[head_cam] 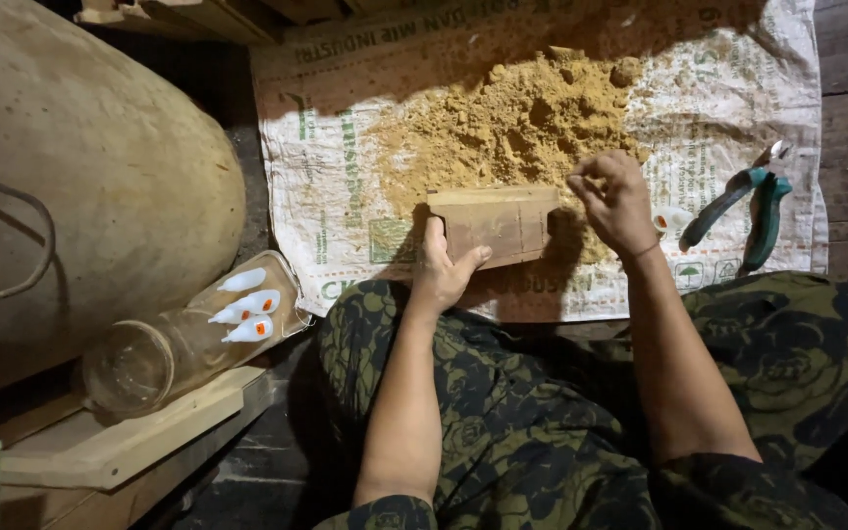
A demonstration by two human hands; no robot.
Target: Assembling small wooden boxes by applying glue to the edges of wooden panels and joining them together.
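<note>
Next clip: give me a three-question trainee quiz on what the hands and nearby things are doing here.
1. True or false: the left hand holds the wooden block.
2. What lies on the woven sack just right of the right hand?
A. a hammer
B. green-handled pliers
C. a paintbrush
3. Fill in: the clear jar on its side holds small white ____ with orange caps.

Key
1. True; its thumb presses the block's near face.
2. B; the green-handled pliers lie beside the sawdust pile.
3. bottles.
</note>
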